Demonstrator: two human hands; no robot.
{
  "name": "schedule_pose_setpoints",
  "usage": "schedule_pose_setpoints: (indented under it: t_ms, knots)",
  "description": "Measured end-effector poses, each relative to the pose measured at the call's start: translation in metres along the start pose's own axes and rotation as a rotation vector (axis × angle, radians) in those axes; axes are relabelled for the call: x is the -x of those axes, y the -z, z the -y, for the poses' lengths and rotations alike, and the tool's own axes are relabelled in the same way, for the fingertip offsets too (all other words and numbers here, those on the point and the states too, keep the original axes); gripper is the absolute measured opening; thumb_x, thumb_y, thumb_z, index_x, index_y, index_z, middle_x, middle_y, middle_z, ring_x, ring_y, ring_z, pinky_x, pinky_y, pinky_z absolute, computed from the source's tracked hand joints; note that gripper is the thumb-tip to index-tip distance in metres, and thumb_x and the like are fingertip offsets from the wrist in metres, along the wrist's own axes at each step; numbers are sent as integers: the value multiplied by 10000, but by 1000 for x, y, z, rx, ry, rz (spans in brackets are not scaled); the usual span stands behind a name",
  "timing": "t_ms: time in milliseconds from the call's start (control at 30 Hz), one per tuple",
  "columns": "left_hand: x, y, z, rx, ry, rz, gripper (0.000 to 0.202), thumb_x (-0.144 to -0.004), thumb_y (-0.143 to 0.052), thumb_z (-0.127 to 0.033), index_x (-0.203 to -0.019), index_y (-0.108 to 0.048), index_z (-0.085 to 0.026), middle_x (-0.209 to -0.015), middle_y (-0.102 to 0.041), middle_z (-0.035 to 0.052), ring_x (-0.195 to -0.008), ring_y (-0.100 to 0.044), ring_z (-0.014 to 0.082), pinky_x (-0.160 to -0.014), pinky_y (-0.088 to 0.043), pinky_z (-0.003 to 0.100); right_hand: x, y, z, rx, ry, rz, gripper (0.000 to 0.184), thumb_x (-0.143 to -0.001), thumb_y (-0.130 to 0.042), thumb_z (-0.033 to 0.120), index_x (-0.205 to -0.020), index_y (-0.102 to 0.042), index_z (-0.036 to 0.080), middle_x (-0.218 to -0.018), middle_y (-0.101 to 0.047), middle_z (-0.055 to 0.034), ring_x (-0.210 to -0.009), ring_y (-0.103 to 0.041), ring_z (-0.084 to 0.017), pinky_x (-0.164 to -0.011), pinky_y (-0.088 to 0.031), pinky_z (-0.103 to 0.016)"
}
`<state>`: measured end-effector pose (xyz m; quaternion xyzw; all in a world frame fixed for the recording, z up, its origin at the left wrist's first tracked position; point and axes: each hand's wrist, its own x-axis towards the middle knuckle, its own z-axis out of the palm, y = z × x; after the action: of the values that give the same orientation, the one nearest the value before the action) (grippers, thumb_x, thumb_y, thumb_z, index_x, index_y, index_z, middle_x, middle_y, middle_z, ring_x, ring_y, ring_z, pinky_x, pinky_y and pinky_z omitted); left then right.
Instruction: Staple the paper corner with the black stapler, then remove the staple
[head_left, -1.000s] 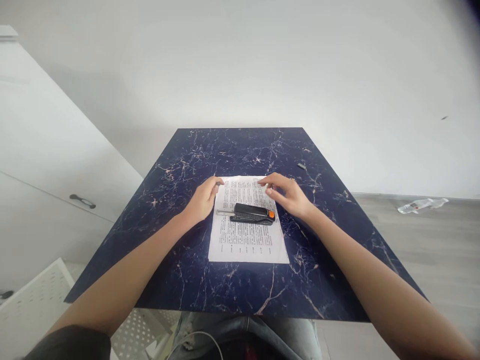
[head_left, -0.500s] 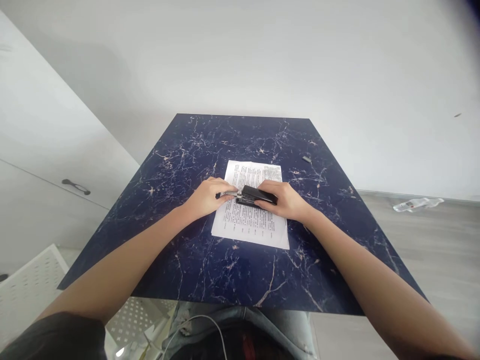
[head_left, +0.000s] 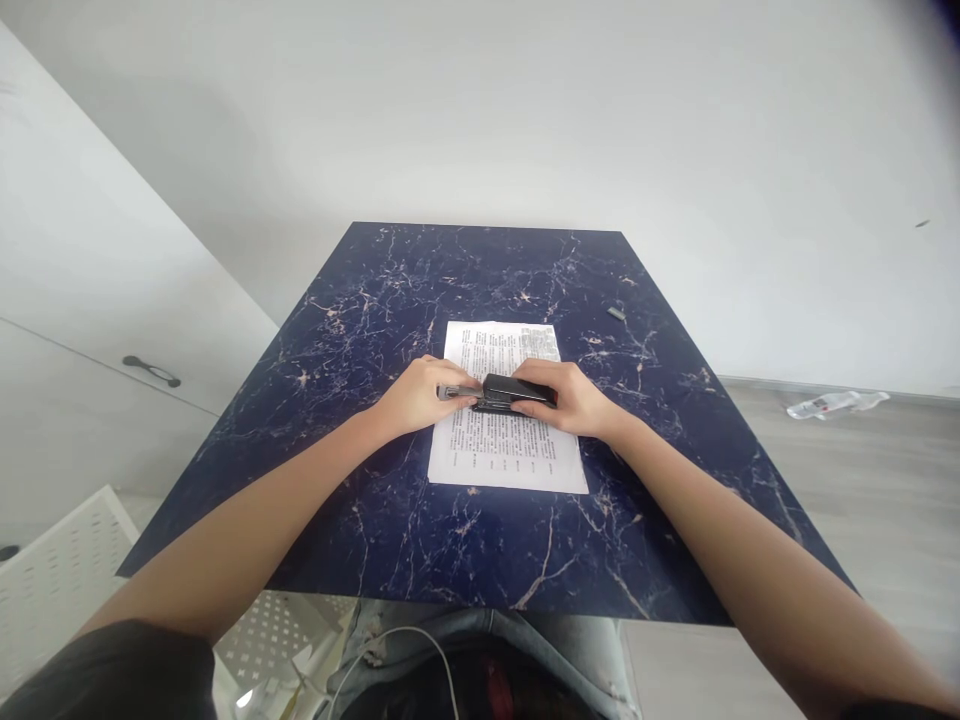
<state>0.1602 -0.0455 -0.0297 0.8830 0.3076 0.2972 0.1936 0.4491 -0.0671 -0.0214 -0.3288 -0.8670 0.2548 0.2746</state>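
Observation:
A black stapler (head_left: 521,391) lies sideways over a printed sheet of paper (head_left: 510,465) at the middle of the table. My right hand (head_left: 574,400) is closed around the stapler's right end, thumb on the near side and fingers on the far side. From its left end sticks a narrow silver metal piece (head_left: 455,392), pinched between the thumb and fingers of my left hand (head_left: 415,395). Whether this piece is joined to the stapler I cannot tell. The left palm is just past the paper's left edge.
The table (head_left: 375,540) has a dark blue marbled top. A small grey-green strip (head_left: 616,313) lies on its far right part. A clear plastic bottle (head_left: 836,405) is on the floor to the right. A white perforated panel (head_left: 67,560) stands at the lower left, near a white cable (head_left: 409,632).
The silver piece has turned in my left fingers and now lies more in line with the stapler. The paper has rotated slightly beneath. My right hand stays closed on the stapler.

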Motion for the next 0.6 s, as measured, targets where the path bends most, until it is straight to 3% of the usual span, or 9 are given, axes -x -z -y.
schedule_pose_setpoints:
  t_ms: [167,333,600]
  knots:
    - [0,5,-4,18,67,76,170,-902,-748,-287,-1052,-826,-274,-1067,-816,45,-997,-764,226,-1053,-538,479,0,1,-2,15,-4,22,269,-989,-654,457,-1040,-679,195,-899,-641,-52,-783,-568,-187,-690,-436,-333]
    - [-2,10,-6,79,133,140,219,-899,-756,-290,-1106,-824,-265,-1080,-815,59,-965,-768,219,-986,-579,423,0,2,-1,18,-17,37,259,-998,-645,448,-1035,-666,192,-914,-641,-51,-789,-567,-183,-697,-426,-331]
    - [-1,26,4,82,113,252,329,-912,-750,-338,-1237,-772,-292,-1208,-781,66,-1097,-731,235,-1061,-523,474,-1,4,-2,-7,-19,39,266,-979,-678,447,-1043,-683,188,-943,-677,-53,-816,-605,-183,-736,-462,-337]
